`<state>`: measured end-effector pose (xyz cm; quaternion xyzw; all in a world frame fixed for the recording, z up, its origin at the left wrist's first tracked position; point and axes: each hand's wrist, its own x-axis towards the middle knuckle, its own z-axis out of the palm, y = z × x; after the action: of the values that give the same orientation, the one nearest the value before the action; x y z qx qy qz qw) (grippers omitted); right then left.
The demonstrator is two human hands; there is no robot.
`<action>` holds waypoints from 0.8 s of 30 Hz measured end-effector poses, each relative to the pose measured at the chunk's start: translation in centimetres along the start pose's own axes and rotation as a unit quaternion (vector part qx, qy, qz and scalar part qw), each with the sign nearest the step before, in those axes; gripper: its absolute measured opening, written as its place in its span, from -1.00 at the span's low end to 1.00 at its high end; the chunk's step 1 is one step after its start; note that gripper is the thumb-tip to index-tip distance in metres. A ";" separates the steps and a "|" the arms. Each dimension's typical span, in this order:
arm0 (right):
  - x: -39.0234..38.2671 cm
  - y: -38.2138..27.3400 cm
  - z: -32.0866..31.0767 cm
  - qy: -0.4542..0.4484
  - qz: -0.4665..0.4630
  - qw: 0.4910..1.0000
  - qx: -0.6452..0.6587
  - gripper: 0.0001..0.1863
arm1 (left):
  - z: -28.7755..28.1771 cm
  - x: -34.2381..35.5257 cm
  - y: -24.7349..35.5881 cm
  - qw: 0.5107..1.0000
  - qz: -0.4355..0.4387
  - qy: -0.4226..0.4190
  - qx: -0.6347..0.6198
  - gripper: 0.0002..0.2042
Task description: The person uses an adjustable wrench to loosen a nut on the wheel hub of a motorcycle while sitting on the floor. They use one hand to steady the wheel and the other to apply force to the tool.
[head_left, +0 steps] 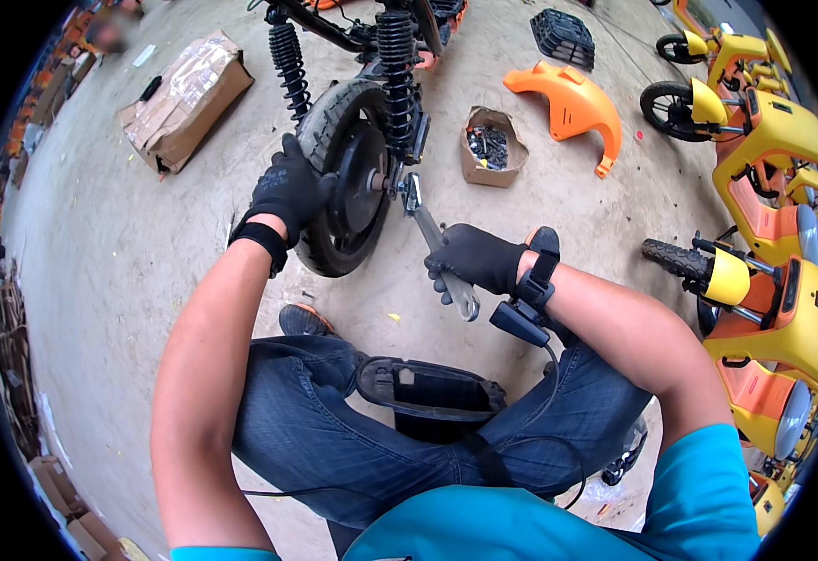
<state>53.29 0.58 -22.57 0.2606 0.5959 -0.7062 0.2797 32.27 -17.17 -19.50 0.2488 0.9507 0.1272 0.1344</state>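
My gloved left hand [291, 187] grips the left side of the black scooter wheel [332, 251], which stands under two spring shock absorbers [393, 84]. My gloved right hand [474, 257] is shut around the handle of a large steel adjustable wrench [418, 210]. The wrench's head is at the axle [377, 180] on the wheel's right side; whether the jaws are seated on a nut I cannot tell. A black plastic part [427, 383] lies between my legs, under a strap.
A torn cardboard box [180, 107] lies at back left. Right of the wheel are a small box of hardware [491, 168], an orange fender [572, 107] and a black plastic crate [561, 37]. Yellow scooters [769, 309] line the right side; cardboard is piled along the left edge.
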 end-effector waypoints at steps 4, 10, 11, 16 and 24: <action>-0.6 -0.6 -0.4 -0.005 0.001 1.000 -0.005 -0.81 | -0.1 -0.6 0.4 0.994 0.024 0.073 0.078 -0.16; -6.9 -3.7 -0.4 0.051 -0.057 0.995 0.057 -0.79 | -0.8 -0.7 2.5 0.960 0.191 0.198 -0.055 -0.32; -7.9 -4.4 -0.1 0.044 -0.080 0.993 0.073 -0.76 | -1.1 -0.7 3.0 0.954 0.206 0.180 -0.122 -0.34; -9.0 -5.7 1.3 0.001 -0.192 0.973 0.128 -0.63 | -1.7 -1.1 4.2 0.736 -0.023 -0.254 -0.627 -0.46; -8.4 -5.5 2.0 -0.013 -0.215 0.974 0.068 -0.58 | -2.3 -1.5 6.0 0.675 -0.019 -0.236 -0.699 -0.68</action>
<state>55.28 0.00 -12.55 0.1358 0.5850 -0.7919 0.1106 35.38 -13.29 -15.19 0.0857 0.5262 0.6888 0.4912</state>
